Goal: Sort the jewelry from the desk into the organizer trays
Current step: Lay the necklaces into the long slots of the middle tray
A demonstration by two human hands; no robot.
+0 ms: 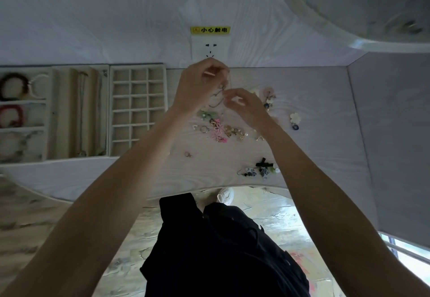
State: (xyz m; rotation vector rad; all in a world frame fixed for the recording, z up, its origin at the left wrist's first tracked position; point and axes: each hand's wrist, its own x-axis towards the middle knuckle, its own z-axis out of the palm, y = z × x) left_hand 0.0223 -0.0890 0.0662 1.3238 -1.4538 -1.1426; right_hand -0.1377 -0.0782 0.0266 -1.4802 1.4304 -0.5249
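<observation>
Thin dark necklace [221, 95] hangs lifted above the desk [314, 110], pinched between the left hand [200, 85] above and the right hand [244, 106] below; the grid tray [138, 108] lies left of both, nearer the left hand.

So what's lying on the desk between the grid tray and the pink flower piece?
In the head view, only the left forearm crosses above bare desk between the grid tray and pink flower piece.

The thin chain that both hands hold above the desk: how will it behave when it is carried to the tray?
The thin chain hangs in loose loops between the left hand and right hand, so it is probably floppy and light. It may tangle or snag on the jewelry pile below.
</observation>
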